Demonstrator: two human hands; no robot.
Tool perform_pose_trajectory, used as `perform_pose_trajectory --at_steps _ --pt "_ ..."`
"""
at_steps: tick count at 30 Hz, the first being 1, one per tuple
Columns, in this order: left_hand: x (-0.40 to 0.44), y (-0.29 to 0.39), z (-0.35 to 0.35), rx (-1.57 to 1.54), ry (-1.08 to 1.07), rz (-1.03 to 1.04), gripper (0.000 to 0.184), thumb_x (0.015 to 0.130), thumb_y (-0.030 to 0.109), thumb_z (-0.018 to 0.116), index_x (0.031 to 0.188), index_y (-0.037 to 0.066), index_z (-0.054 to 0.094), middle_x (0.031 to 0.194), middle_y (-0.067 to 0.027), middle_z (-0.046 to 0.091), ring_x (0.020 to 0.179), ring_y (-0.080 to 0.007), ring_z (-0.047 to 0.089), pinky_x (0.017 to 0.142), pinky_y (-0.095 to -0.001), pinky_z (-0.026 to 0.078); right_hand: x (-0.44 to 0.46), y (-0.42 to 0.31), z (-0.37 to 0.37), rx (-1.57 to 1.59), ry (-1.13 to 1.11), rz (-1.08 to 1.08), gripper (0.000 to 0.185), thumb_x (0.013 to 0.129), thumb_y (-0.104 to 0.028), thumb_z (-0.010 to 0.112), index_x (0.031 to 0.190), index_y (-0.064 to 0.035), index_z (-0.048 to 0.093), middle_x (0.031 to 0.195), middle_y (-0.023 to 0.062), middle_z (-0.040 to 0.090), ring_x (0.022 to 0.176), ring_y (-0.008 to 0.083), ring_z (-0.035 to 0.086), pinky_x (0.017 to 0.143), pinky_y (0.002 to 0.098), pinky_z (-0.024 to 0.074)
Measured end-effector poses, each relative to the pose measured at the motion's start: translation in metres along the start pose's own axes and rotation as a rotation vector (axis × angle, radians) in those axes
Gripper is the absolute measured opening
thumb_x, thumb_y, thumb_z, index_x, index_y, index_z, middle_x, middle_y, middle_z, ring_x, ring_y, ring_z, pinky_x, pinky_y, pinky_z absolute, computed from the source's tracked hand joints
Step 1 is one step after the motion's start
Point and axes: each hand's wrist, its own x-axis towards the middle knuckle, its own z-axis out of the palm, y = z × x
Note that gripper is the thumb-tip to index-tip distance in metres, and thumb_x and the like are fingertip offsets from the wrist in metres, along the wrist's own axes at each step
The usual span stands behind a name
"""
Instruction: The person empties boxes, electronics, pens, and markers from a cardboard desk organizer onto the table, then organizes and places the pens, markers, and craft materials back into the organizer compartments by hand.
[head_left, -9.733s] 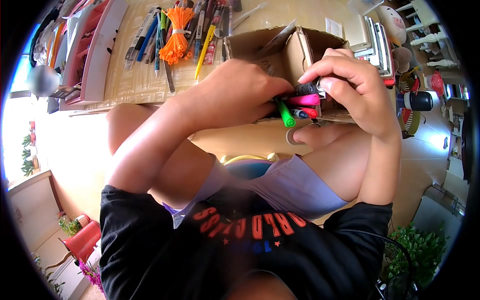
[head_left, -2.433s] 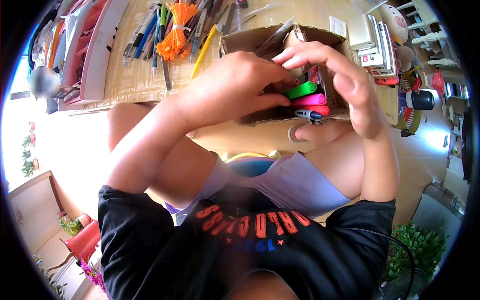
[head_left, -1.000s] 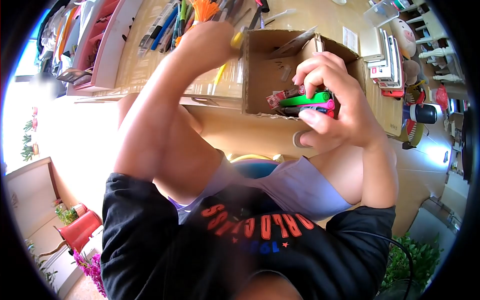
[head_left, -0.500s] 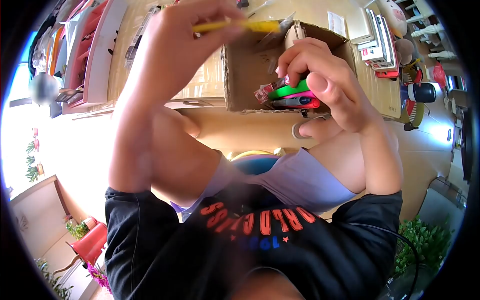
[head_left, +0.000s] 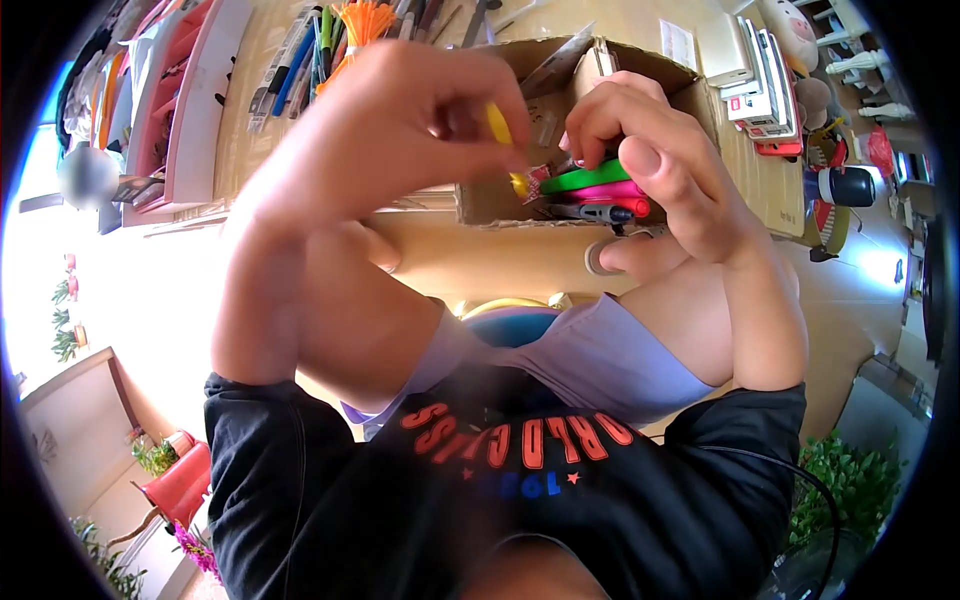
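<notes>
My left hand (head_left: 430, 130), slightly blurred, pinches a yellow pen (head_left: 499, 124) over the left part of an open cardboard box (head_left: 477, 205). The pen points down, partly covered by my fingers. Above the box's right part is my right hand (head_left: 665, 150), its fingers loosely curved and the thumb apart, with nothing seen in it. Just under its fingertips lie a green marker (head_left: 585, 177), a pink marker (head_left: 610, 192) and a dark grey pen (head_left: 597, 213) inside the box. A small red-and-white packet (head_left: 537, 180) lies beside them.
Several pens (head_left: 290, 75) and a bundle of orange sticks (head_left: 362, 28) lie on the table at the back left. A pink shelf unit (head_left: 185, 110) stands at the left. White boxes (head_left: 760, 85) are stacked on the right, near a dark bottle (head_left: 843, 186).
My left hand has come down and right with the yellow pen, which has turned from level to pointing downward. The table pens now show behind it. My right hand has barely moved.
</notes>
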Motion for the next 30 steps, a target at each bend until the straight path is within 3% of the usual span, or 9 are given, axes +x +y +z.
perform_pose_trajectory --at_steps 3,6,16,22,28,30 --pt "0.002 -0.004 0.017 -0.001 -0.048 0.225 0.014 0.085 0.006 0.082 0.098 0.004 0.077 0.088 -0.0034 0.073 0.078 -0.0111 0.067 0.07 -0.0264 0.052 -0.003 0.001 0.002 0.02 0.027 0.055 0.044 0.105 -0.047 0.047 0.103 -0.0043 0.059 0.094 0.0106 0.057 0.109 0.0299 0.049 0.102 0.0421 0.0385" --pt "0.003 -0.009 0.029 -0.04 -0.078 0.249 0.015 0.085 0.007 0.082 0.1 0.005 0.078 0.088 -0.0043 0.073 0.078 -0.0135 0.068 0.071 -0.0283 0.054 -0.002 -0.006 0.0 0.073 0.004 0.153 0.045 0.104 -0.05 0.049 0.105 -0.0056 0.059 0.094 0.009 0.055 0.109 0.0277 0.047 0.097 0.0405 0.0397" --pt "0.01 -0.015 0.037 0.038 -0.137 0.314 0.018 0.09 0.013 0.079 0.106 0.006 0.079 0.092 -0.0107 0.075 0.079 -0.0236 0.071 0.072 -0.0343 0.056 -0.004 -0.002 0.004 0.056 0.033 0.068 0.045 0.105 -0.05 0.049 0.107 -0.0068 0.06 0.093 0.0076 0.055 0.106 0.0259 0.048 0.094 0.0394 0.0406" --pt "0.01 -0.018 0.044 0.177 0.004 0.539 0.016 0.086 0.013 0.079 0.1 0.008 0.077 0.085 -0.0099 0.072 0.078 -0.0314 0.068 0.07 -0.0401 0.055 -0.005 -0.003 0.004 0.062 0.027 0.061 0.044 0.106 -0.049 0.049 0.108 -0.0064 0.06 0.093 0.0077 0.057 0.109 0.027 0.048 0.097 0.0396 0.041" --pt "0.014 -0.021 0.052 0.314 0.19 0.786 0.014 0.078 0.009 0.081 0.09 0.008 0.073 0.078 -0.0078 0.067 0.071 -0.0289 0.063 0.064 -0.0408 0.051 -0.004 -0.002 -0.002 0.034 -0.017 0.089 0.054 0.106 -0.055 0.045 0.109 -0.0045 0.062 0.102 0.0103 0.061 0.119 0.0302 0.048 0.106 0.0422 0.038" --pt "0.015 -0.022 0.047 0.296 0.201 0.72 0.015 0.077 0.008 0.081 0.09 0.008 0.074 0.077 -0.0071 0.067 0.071 -0.0286 0.063 0.065 -0.0406 0.05 -0.004 0.0 -0.004 0.04 -0.025 0.09 0.06 0.105 -0.059 0.041 0.11 -0.0032 0.062 0.106 0.0119 0.062 0.122 0.0319 0.048 0.109 0.043 0.0357"
